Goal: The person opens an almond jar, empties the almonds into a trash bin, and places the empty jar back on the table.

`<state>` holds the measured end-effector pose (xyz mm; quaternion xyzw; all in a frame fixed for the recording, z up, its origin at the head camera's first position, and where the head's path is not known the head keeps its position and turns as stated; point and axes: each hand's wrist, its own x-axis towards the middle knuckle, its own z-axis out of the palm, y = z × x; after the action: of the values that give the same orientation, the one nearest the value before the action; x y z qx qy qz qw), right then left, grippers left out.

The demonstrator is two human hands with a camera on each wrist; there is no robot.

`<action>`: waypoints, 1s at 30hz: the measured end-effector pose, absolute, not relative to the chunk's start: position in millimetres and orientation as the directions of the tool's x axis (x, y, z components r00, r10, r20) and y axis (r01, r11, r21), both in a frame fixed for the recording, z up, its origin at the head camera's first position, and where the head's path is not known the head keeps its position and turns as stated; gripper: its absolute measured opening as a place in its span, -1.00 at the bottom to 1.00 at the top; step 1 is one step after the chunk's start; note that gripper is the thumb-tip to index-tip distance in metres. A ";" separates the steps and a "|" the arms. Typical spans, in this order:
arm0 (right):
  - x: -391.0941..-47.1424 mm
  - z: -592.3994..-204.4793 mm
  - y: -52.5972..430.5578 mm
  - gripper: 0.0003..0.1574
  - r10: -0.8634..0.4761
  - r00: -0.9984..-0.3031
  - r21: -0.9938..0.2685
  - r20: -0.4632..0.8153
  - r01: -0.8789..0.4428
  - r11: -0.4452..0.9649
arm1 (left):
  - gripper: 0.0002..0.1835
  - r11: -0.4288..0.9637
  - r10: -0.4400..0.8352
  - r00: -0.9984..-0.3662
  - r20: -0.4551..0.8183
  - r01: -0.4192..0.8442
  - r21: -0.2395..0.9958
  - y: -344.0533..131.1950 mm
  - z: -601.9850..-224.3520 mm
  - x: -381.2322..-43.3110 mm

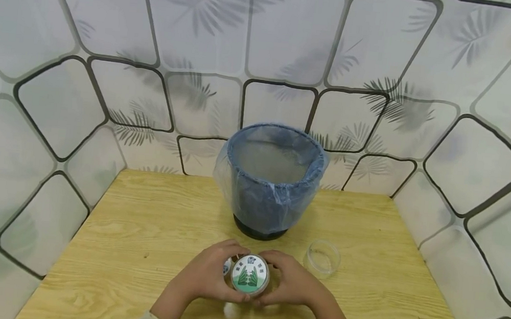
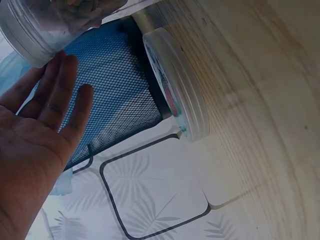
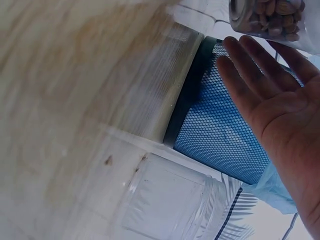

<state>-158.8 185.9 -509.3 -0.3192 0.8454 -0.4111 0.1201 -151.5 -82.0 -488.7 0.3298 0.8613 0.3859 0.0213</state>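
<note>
Both hands hold a clear jar of brown nuts [image 3: 277, 20] between them, above the table. A round lid [image 1: 250, 274], printed with green hands on white, tops the jar and faces up. My left hand [image 1: 211, 272] grips its left side, with the thumb at the front and fingers behind. On the right side, the right hand [image 1: 291, 280] grips it the same way. A second printed lid [image 2: 177, 85] lies flat on the table close to my left hand, mostly hidden in the head view. To the right stands an empty clear jar [image 1: 322, 258] without a lid.
A mesh bin [image 1: 262, 206] lined with a blue plastic bag [image 1: 314, 173] stands behind the hands, near the back wall. The wooden table [image 1: 148, 221] is enclosed by patterned walls [image 1: 205, 103] at the back and both sides.
</note>
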 end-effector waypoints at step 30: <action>-156.6 -516.6 189.0 -0.07 -0.543 -0.823 -0.836 0.165 -0.409 0.367 | -0.04 0.416 0.595 -0.759 0.265 0.573 0.706 -83.4 -490.3 -155.7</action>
<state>-156.6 189.0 -516.6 -0.2889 0.8237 -0.4829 0.0693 -155.7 -83.4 -490.3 0.3471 0.8414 0.4140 0.0130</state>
